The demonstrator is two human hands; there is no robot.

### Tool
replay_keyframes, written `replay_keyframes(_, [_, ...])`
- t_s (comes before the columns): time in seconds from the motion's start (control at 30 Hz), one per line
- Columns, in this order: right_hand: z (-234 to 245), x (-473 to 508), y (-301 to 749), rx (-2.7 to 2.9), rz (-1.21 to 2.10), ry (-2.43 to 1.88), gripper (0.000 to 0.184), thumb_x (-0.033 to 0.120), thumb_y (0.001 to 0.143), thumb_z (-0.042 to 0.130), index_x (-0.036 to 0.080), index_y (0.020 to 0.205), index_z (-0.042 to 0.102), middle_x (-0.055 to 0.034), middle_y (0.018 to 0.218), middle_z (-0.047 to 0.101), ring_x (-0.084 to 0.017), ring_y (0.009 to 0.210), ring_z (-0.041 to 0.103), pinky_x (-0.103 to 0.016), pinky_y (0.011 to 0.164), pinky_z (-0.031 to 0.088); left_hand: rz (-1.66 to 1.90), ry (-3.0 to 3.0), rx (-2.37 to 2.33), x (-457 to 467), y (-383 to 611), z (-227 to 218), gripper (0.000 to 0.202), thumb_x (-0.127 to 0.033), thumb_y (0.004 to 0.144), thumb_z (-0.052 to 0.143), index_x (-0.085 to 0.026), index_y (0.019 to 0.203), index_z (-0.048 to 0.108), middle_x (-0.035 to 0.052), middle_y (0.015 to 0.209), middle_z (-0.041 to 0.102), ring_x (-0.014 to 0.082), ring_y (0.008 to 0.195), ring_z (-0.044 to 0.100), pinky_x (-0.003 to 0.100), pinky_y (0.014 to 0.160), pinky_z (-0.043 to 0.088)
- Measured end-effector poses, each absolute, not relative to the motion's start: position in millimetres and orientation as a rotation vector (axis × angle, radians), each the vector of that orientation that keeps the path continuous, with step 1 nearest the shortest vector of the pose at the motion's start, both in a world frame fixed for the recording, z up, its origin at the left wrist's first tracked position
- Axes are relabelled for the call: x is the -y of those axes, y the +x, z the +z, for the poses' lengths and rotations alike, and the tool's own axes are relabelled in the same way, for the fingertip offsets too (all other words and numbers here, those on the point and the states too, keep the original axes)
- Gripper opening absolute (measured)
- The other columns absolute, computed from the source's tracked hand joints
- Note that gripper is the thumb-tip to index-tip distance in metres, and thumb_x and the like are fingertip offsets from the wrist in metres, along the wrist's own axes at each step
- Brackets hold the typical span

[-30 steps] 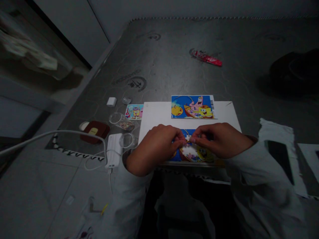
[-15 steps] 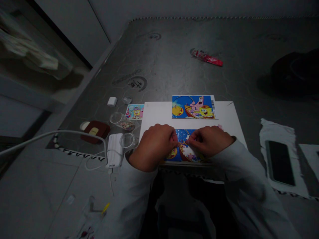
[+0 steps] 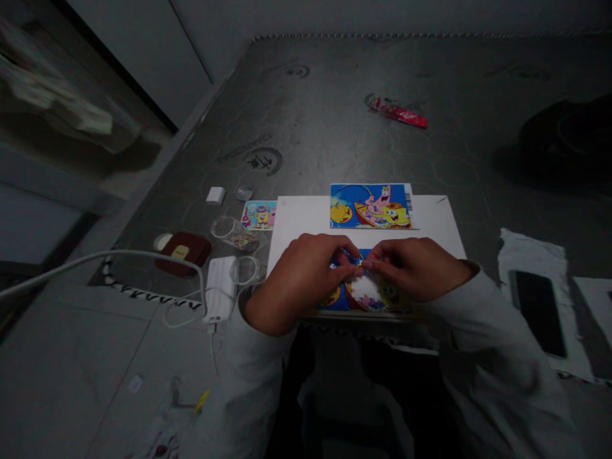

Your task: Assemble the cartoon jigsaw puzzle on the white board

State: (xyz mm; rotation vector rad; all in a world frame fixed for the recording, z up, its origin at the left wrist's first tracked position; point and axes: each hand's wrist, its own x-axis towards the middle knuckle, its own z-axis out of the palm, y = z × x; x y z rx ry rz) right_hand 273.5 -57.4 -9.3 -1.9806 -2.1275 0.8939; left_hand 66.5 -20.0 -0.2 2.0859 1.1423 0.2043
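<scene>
Two bare hands, left hand and right hand, thumbs and fingertips drawn into near-pinches, tips close together over jigsaw; can't tell if a piece is held. Jigsaw lies on white board, ragged white gap mid-picture. From it: phone three o'clock, power bank nine, printed card twelve, red wrapper farther, just past twelve.

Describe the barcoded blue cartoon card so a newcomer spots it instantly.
On the dark grey table lies a white rectangular board. Overlapping its far edge sits the blue rectangular cartoon card. Unlike the nearer, gapped blue jigsaw, its picture is whole, with a right-edge barcode.
</scene>
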Motion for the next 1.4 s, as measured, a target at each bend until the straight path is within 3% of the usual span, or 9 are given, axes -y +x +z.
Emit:
replay_keyframes(0.1, [-5,59,273,2.007,0.976,-1.914,0.029,0.047,0.091,0.059,0.024,0.089,0.077,-0.002,0.068,0.071,-0.017,0.062,0.062,-0.031,0.059,0.038,0.309,2.069,-1.127,21,70,3,0.012,-0.027,0.092,0.074,-0.024,0.101,0.081,0.0005,0.091,0.08,0.0174,0.079,0.069,0.03,0.077,0.047])
replay_keyframes(0.37, [-5,59,272,1.93,1.012,-1.847,0.039,0.052,0.094,0.054,0.022,0.094,0.079,-0.0057,0.076,0.075,-0.02,0.07,0.065,-0.032,0.061,0.041,0.376,2.024,-1.138,23,69,2,0.007,-0.024,0.094,0.069,-0.021,0.094,0.075,0.0007,0.092,0.079,0.0177,0.086,0.071,0.029,0.074,0.048])
replay_keyframes(0.53, [-6,58,273,1.879,1.027,-1.863,0.031,0.051,0.091,0.062,0.024,0.091,0.078,-0.0033,0.071,0.072,-0.02,0.068,0.065,-0.032,0.062,0.043,0.454,1.985,-1.151,25,70,2,0.017,-0.02,0.094,0.068,-0.022,0.111,0.068,-0.0001,0.097,0.078,0.0176,0.089,0.072,0.028,0.074,0.048])
replay_keyframes(0.73, [-6,57,270,1.809,0.961,-1.879,0.028,0.047,0.091,0.063,0.023,0.085,0.075,-0.0033,0.072,0.073,-0.019,0.068,0.066,-0.03,0.06,0.043,0.382,2.007,-1.151,24,73,2,0.004,-0.023,0.091,0.073,-0.02,0.093,0.071,-0.0007,0.091,0.078,0.0166,0.084,0.071,0.028,0.072,0.045])
replay_keyframes(0.93, [-4,56,268,1.827,1.005,-1.855,0.03,0.048,0.091,0.062,0.024,0.075,0.072,0.0003,0.061,0.069,-0.016,0.061,0.064,-0.029,0.059,0.042,0.232,2.039,-1.16,22,68,5,0.012,-0.03,0.094,0.07,-0.021,0.095,0.078,-0.0003,0.086,0.079,0.0162,0.077,0.068,0.029,0.07,0.04])
replay_keyframes(1.13, [-5,57,272,1.854,1.043,-1.891,0.027,0.048,0.088,0.066,0.024,0.081,0.075,0.0005,0.065,0.072,-0.016,0.063,0.065,-0.029,0.062,0.043,0.185,2.044,-1.211,21,69,7,0.015,-0.029,0.096,0.067,-0.021,0.096,0.08,-0.0002,0.083,0.078,0.0157,0.074,0.065,0.03,0.069,0.038])
replay_keyframes(1.3, [-10,55,267,2.046,0.91,-2.178,0.032,0.052,0.088,0.068,0.025,0.073,0.074,-0.0013,0.068,0.074,-0.018,0.066,0.065,-0.032,0.062,0.038,0.076,2.047,-1.281,21,66,-1,0.015,-0.036,0.087,0.081,-0.022,0.09,0.079,-0.0016,0.084,0.078,0.0174,0.078,0.067,0.03,0.068,0.038])
replay_keyframes(1.4, [-16,55,261,2.111,0.873,-2.296,0.035,0.056,0.088,0.067,0.025,0.071,0.074,-0.0038,0.073,0.077,-0.02,0.071,0.067,-0.034,0.064,0.038,-0.029,2.068,-1.331,21,65,-7,0.01,-0.032,0.085,0.081,-0.023,0.087,0.078,-0.0009,0.083,0.077,0.0181,0.077,0.066,0.03,0.066,0.036])
